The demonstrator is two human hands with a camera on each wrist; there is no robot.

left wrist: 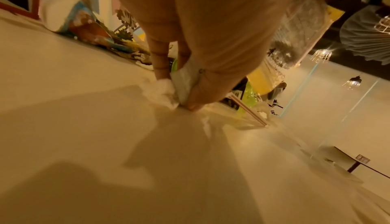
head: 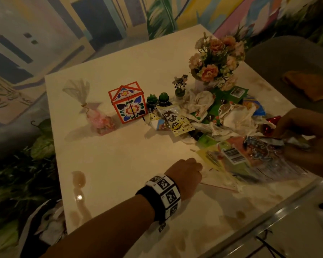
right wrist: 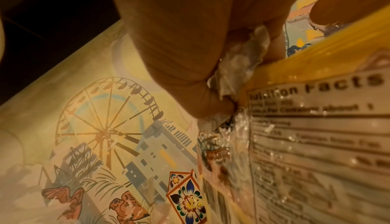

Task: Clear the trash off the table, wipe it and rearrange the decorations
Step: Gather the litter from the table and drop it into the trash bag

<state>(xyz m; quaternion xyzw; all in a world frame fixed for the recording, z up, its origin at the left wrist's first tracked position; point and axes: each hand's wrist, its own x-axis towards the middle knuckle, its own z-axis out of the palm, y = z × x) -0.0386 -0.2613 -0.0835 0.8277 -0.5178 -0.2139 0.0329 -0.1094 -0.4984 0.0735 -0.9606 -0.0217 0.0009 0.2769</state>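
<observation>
A pile of trash, made of snack wrappers and crumpled napkins, covers the right side of the white table. My left hand is down on the table at the pile's near edge. It pinches a small white paper scrap beside a crumpled tissue. My right hand grips a bunch of wrappers above the pile, among them a clear snack bag with a nutrition label. The decorations are a floral box, a candy bag, two cactus pots, a zebra figurine and a flower vase.
Brownish stains mark the table's near left part. A grey chair with an orange cushion stands beyond the right edge. A bag holding paper waste sits on the floor at the lower left. A painted wall lies behind the table.
</observation>
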